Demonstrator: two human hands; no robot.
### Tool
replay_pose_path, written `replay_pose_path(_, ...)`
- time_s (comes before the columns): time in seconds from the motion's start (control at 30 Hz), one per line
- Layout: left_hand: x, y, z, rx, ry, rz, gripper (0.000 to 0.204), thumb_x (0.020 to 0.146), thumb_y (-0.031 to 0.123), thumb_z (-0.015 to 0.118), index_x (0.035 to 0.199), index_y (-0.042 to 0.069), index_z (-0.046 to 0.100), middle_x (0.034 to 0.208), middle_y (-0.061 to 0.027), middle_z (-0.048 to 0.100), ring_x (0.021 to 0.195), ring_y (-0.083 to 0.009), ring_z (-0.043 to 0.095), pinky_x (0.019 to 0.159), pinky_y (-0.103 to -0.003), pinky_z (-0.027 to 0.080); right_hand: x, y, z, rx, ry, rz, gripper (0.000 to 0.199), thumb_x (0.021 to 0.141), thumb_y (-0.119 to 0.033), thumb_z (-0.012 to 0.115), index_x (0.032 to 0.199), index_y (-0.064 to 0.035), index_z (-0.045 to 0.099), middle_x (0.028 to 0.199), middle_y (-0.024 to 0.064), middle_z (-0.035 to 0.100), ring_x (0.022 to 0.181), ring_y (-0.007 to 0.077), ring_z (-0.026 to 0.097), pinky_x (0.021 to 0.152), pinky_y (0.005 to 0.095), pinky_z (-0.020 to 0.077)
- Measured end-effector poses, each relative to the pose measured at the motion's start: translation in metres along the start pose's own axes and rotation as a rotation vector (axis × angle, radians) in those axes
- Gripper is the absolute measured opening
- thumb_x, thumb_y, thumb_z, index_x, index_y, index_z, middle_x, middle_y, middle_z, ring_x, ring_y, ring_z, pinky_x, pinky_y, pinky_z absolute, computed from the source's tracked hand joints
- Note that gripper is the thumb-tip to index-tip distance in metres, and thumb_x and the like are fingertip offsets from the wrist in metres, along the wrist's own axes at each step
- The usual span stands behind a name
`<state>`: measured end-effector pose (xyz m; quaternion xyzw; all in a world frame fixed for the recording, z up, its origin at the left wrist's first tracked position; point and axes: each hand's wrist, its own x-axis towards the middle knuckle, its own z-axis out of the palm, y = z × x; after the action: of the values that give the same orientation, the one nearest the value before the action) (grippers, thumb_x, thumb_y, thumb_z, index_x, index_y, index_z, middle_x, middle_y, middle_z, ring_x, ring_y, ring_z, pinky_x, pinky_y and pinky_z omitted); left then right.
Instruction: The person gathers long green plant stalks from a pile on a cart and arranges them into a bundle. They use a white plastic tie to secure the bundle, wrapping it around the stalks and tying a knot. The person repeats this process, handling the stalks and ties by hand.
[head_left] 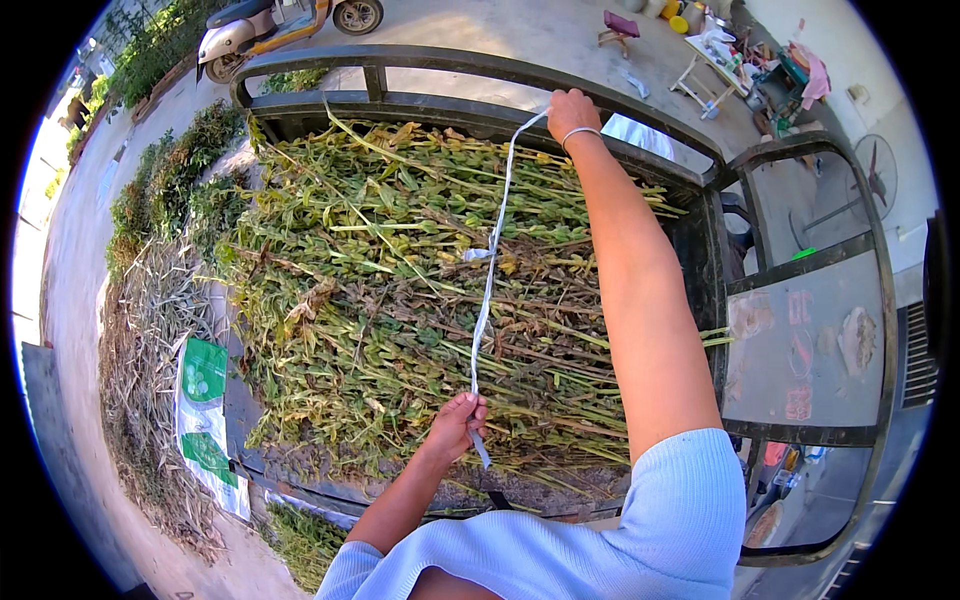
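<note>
A long white strip (pixel 489 285), like a flat cloth or plastic tie, stretches between my two hands over a bed of cut plant stalks (pixel 370 250). My left hand (pixel 458 425) pinches its near end, with a short tail hanging below the fingers. At the far rail of the cart, my right hand (pixel 573 117) is closed on the other end, arm reaching out. Green and brown stalks with pods lie mostly crosswise in the cart bed. A small white scrap (pixel 476 255) rests on them beside the strip.
Dark metal rails (pixel 450 62) border the cart bed, with a taller frame (pixel 880 300) at the right. Dry stalks (pixel 150 340) and a green-and-white sack (pixel 205 390) lie at the left. A scooter (pixel 265 30) stands far left; a cluttered small table (pixel 715 60) stands far right.
</note>
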<state>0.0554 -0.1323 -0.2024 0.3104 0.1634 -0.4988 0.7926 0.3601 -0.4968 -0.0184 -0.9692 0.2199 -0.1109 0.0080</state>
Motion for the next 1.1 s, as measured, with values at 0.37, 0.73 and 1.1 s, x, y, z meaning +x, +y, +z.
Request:
replay_pose_path(0.37,0.022,0.003,-0.005,0.137,-0.013,-0.052,0.022,0.095,0.022,0.043,0.101,0.004,0.054,0.072,-0.0023,0.056,0.054,-0.0085,0.044,0.053,-0.025,0.046,-0.118,0.097,0.089,0.072,-0.174,0.032,0.045,0.086,-0.015,0.058,0.128,-0.0116,0.041,0.139,0.0122,0.029,0.107,0.0314,0.053,0.086,0.0411,0.0490)
replay_pose_path(0.73,0.007,0.037,0.054,0.002,0.037,-0.075,0.019,0.095,0.016,0.043,0.102,0.003,0.054,0.077,-0.0019,0.052,0.057,-0.0074,0.042,0.051,-0.021,0.039,-0.448,0.034,0.050,0.088,-0.574,-0.285,0.086,0.060,-0.038,0.080,0.132,-0.0163,0.038,0.138,0.0179,0.030,0.128,0.0356,0.027,0.096,0.0484,0.0284)
replay_pose_path(1.1,0.081,0.111,0.101,0.922,0.242,0.419,0.009,0.083,0.008,0.060,0.090,0.008,0.066,0.082,0.0024,0.062,0.073,-0.0051,0.053,0.060,-0.023,0.044,-0.467,0.035,0.079,0.179,-0.319,-0.174,0.070,0.066,-0.019,0.077,0.127,-0.0195,0.043,0.134,0.0151,0.034,0.123,0.0359,0.031,0.095,0.0491,0.0296)
